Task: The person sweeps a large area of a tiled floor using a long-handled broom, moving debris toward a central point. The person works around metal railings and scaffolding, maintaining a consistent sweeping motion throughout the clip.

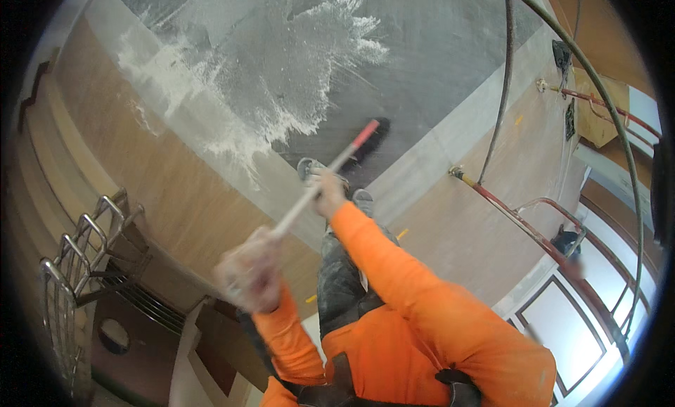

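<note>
A long pale pole with a red lower section, apparently a broom handle (300, 209), slants across the view in front of me. My left hand (253, 270), blurred, is closed around its upper end. Farther down, my right hand (328, 193) wraps the shaft near my shoes. Beyond the red section lies a dark, blurred broom head (377, 140) on the grey floor (422, 90); its bristles cannot be made out. White powder (227, 127) is spread over the grey floor and the lighter border strip, with ragged streaked edges left of the broom head.
Red scaffold frames (506, 214) on castors stand at the right, with a cable (606, 80) hanging across them. Bent metal tube rails (84, 238) and a dark brown panel (137, 343) are at the left. A wooden bench (58, 143) curves along the left edge.
</note>
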Motion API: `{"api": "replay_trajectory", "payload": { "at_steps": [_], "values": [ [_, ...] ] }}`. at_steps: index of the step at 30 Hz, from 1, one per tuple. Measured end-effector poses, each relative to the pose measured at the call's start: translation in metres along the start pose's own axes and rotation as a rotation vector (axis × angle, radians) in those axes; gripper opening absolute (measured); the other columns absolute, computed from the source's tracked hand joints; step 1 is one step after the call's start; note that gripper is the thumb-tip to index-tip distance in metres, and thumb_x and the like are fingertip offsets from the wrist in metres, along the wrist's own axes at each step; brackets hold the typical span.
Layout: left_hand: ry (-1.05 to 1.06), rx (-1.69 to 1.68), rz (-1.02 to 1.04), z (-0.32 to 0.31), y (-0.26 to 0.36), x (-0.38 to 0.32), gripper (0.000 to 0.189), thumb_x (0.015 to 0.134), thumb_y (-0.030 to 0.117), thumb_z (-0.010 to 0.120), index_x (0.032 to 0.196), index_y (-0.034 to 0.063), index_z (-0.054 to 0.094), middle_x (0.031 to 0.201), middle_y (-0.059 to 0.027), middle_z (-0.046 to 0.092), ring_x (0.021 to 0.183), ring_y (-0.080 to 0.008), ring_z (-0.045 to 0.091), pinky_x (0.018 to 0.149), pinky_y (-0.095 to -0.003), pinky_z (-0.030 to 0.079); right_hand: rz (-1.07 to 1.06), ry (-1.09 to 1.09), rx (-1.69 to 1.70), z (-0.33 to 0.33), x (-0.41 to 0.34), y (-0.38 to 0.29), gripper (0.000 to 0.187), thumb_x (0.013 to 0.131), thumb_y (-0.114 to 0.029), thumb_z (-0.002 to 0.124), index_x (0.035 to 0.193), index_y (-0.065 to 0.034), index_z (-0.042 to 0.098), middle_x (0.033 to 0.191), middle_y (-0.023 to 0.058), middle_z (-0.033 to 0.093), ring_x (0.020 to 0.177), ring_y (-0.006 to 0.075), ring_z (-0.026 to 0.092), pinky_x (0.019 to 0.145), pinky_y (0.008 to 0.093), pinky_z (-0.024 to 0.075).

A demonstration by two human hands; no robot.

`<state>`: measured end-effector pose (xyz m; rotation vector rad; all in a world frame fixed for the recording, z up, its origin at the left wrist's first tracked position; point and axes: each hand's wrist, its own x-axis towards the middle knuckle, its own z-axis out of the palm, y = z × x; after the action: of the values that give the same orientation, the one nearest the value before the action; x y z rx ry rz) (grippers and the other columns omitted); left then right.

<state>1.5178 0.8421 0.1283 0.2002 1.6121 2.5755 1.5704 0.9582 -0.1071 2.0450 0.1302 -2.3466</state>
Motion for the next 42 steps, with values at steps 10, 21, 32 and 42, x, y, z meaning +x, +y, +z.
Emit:
{"api": "replay_trajectory", "payload": {
  "at_steps": [10,21,32,42],
  "values": [
    [-0.103,0.001,0.289,-0.002,0.157,0.047,0.039,0.092,0.018,0.050,0.058,0.0191,0.030,0.045,0.0059,0.027,0.040,-0.0101,0.024,0.048,-0.0279,0.028,0.073,-0.377,-0.066,0.109,-0.147,0.034,0.014,0.094,-0.019,0.056,0.098,-0.0074,0.050,0.075,0.0054,0.054,0.065,0.0202,0.058,0.060,0.0341,0.0521],
    [-0.138,0.061,-0.527,0.107,-0.080,-0.001,0.028,0.097,0.021,0.056,0.080,-0.0001,0.061,0.071,-0.0004,0.054,0.066,-0.0107,0.051,0.062,-0.0269,0.044,-0.218,0.009,-0.130,-0.083,0.013,-0.233,0.015,0.087,-0.010,0.060,0.087,-0.0101,0.046,0.067,0.0027,0.045,0.057,0.0169,0.048,0.053,0.0320,0.0474],
    [0.363,0.469,0.097,0.062,-0.076,0.105,0.033,0.097,0.019,0.045,0.069,0.0048,0.056,0.063,-0.0058,0.056,0.055,-0.0169,0.052,0.066,-0.0338,0.047,-0.061,-0.082,-0.290,0.153,0.068,-0.157,0.009,0.090,-0.014,0.052,0.088,-0.0059,0.055,0.070,0.0049,0.050,0.058,0.0181,0.049,0.055,0.0360,0.0460],
    [0.276,0.131,0.337,0.123,0.088,0.128,0.040,0.088,0.017,0.051,0.056,0.0228,0.028,0.047,0.0094,0.039,0.040,-0.0011,0.033,0.045,-0.0227,0.030,0.042,-0.396,-0.450,0.209,-0.130,-0.125,0.014,0.090,-0.010,0.060,0.089,-0.0060,0.047,0.071,0.0023,0.050,0.057,0.0125,0.052,0.053,0.0293,0.0484]
  ]
}}
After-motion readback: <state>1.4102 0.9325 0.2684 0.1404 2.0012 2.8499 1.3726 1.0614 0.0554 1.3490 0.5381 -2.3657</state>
